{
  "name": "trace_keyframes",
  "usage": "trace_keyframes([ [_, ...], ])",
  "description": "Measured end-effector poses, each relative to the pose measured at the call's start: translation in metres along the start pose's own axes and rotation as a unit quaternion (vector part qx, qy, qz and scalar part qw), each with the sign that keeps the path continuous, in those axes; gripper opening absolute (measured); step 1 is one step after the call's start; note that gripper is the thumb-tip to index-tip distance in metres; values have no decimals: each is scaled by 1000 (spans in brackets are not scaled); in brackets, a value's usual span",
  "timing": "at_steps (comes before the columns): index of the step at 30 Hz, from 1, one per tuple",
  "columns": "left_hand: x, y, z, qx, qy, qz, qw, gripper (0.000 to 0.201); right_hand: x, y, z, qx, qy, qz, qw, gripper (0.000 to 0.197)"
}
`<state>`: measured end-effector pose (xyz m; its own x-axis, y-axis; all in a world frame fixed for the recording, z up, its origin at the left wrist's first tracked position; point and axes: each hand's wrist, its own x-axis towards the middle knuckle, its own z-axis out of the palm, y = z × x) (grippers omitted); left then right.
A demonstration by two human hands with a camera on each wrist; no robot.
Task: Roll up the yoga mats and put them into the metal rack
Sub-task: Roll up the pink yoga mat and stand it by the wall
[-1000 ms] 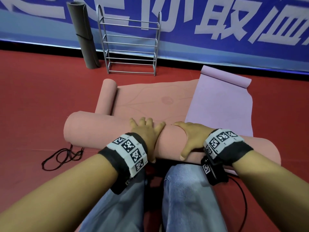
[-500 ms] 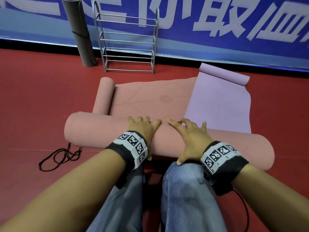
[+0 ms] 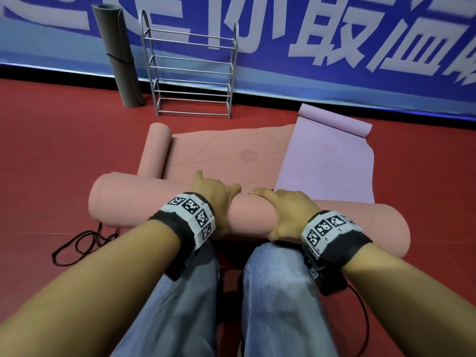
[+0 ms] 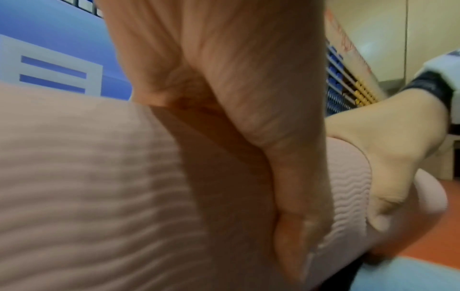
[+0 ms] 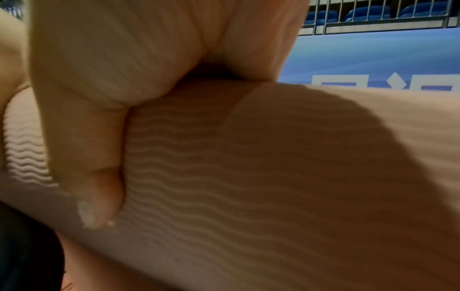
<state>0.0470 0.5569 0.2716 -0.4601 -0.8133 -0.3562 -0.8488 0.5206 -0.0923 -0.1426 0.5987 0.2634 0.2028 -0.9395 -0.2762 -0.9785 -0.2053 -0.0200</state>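
Both hands placed side by side on the middle of the pink mat roll [image 3: 144, 202], lying crosswise on the red floor [image 3: 51, 150] directly in front of the knees. Left hand [image 3: 215, 195]: palm on top of the roll, fingers wrapped over the far side, thumb [image 4: 296, 216] pressed flat against the ribbed near face. Right hand [image 3: 288, 215]: same grasp, fingers curled over the crest, thumb [image 5: 99, 187] down on the near face. Fingertips of both hidden behind the roll in every view.

Remaining flat part of the pink mat [image 3: 226, 153] extends away from the roll toward the wall, ending in a small curl [image 3: 155, 150] at its left edge. Purple mat [image 3: 329, 163] spread flat just right of it, overlapping the pink edge, far end curled up.

Metal rack [image 3: 192, 70] upright against the blue banner [image 3: 334, 81], well apart from the roll, shelves bare. Grey rolled mat [image 3: 118, 55], bound with a black strap, leaning on the banner just left of the rack. Black cord [image 3: 77, 246] looped on the floor near the left end of the roll.
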Motion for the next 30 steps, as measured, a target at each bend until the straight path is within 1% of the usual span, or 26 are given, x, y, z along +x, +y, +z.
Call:
trace_keyframes([
  [2, -7, -3, -7, -9, 1, 16, 1000, 69, -7, -1, -10, 12, -9, -10, 1000, 107],
  [4, -12, -8, -19, -47, -23, 33, 998, 70, -13, 0, -22, 20, -34, -26, 999, 109],
  [6, -13, -14, -31, -102, -75, 49, 991, 72, -17, 1, -35, 38, -66, -35, 996, 110],
  [8, -15, -16, -37, -154, -142, 59, 976, 74, -19, 0, -41, 58, -90, -43, 993, 109],
  [9, -15, -17, -36, -174, -164, 57, 969, 78, -18, -1, -41, 67, -98, -43, 992, 110],
  [10, -16, -16, -34, -188, -172, 53, 966, 85, -18, -1, -39, 78, -103, -42, 991, 110],
  [11, -17, -16, -32, -194, -168, 51, 965, 95, -16, 0, -37, 90, -108, -39, 989, 109],
  [12, -17, -15, -29, -181, -150, 49, 971, 106, -12, 1, -35, 100, -115, -35, 988, 109],
  [13, -18, -14, -29, -148, -125, 51, 980, 114, -8, 4, -34, 110, -124, -28, 986, 110],
  [15, -22, -6, -28, -80, -76, 58, 992, 122, 1, 9, -33, 134, -144, -16, 980, 113],
  [17, -26, 8, -25, -45, -67, 63, 995, 131, 7, 13, -34, 163, -164, -6, 973, 116],
  [19, -28, 21, -17, -11, -73, 46, 996, 140, 9, 15, -29, 186, -178, 6, 966, 122],
  [21, -26, 23, -10, 7, -59, 31, 998, 142, 11, 16, -21, 205, -165, 2, 965, 129],
  [23, -23, 18, -9, -6, -47, 27, 999, 139, 12, 18, -17, 217, -136, -16, 967, 133],
  [24, -20, 15, -10, -18, -45, 28, 998, 137, 10, 19, -17, 198, -126, -22, 972, 133],
  [27, -8, 7, -15, -53, -52, 37, 997, 130, -7, 15, -15, 67, -92, -10, 994, 134],
  [30, 3, 1, -19, -78, -74, 42, 993, 128, -18, 4, -3, 9, -55, 6, 998, 141],
])
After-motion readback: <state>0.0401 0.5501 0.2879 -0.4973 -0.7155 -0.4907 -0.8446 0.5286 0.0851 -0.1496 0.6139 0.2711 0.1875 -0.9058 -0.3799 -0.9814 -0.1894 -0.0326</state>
